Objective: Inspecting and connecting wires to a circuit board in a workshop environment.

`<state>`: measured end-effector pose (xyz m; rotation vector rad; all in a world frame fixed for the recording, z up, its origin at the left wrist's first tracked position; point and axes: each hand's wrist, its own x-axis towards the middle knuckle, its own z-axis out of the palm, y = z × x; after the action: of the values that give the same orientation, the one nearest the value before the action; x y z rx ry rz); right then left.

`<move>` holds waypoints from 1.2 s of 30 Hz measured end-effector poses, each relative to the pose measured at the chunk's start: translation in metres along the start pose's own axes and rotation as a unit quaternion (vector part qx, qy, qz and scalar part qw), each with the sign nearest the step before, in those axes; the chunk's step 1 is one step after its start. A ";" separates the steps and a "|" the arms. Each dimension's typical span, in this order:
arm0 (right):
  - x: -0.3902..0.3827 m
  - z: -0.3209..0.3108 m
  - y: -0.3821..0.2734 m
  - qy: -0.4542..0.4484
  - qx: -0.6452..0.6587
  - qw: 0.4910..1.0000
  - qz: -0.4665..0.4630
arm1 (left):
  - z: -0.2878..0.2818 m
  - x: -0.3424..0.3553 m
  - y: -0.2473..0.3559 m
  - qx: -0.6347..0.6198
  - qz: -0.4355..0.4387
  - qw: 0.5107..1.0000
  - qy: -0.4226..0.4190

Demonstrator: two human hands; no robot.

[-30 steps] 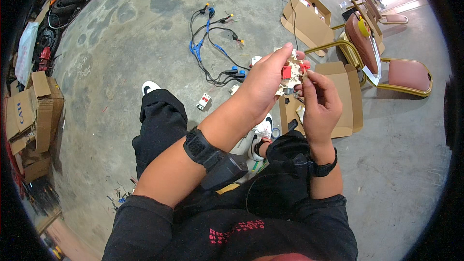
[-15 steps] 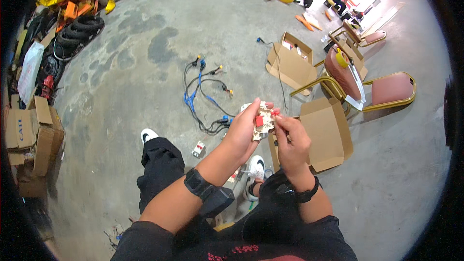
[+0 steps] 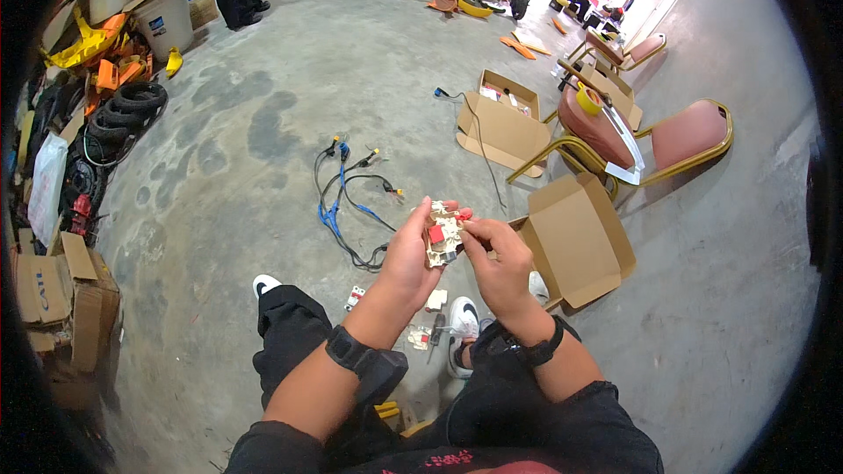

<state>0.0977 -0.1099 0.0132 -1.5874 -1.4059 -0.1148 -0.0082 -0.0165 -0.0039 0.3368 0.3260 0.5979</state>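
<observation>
My left hand (image 3: pixel 404 254) holds an opened circuit breaker (image 3: pixel 445 250), a cream plastic shell with a red block and small inner parts, on its palm and fingers. At the upper right of the shell, my right hand (image 3: pixel 502 265) is closed in a pinch by a small red piece (image 3: pixel 462 219). The fingertips partly hide what they grip. On the floor below lie a white-and-red breaker (image 3: pixel 354 298), a cream shell piece (image 3: pixel 436 300), another cream part with red (image 3: pixel 419 336) and a screwdriver (image 3: pixel 435 332).
A black-and-blue wiring harness (image 3: pixel 330 211) lies ahead on the concrete. To the right are an open cardboard box (image 3: pixel 580 241), a farther box (image 3: pixel 505 127) and pink chairs (image 3: pixel 692 139). Tyres (image 3: pixel 132 114) and cartons (image 3: pixel 83 298) line the left. People are in the background.
The view has tilted up and turned slightly, so the floor parts and screwdriver between my feet show more. Both hands stay together at the breaker, the right still pinching at its red piece.
</observation>
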 end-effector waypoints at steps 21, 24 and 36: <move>-0.005 0.009 0.004 0.016 0.022 0.999 0.047 | 0.003 -0.001 -0.006 0.025 0.033 0.999 0.035; -0.004 0.010 0.004 0.029 0.009 0.999 0.022 | 0.004 -0.001 -0.006 0.014 0.034 0.999 0.037; -0.005 0.011 -0.003 0.037 -0.034 0.998 -0.035 | 0.002 -0.004 -0.002 -0.002 0.019 1.000 0.013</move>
<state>0.0883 -0.1058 0.0062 -1.5742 -1.4134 -0.2621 -0.0095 -0.0203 -0.0020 0.3318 0.3438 0.6409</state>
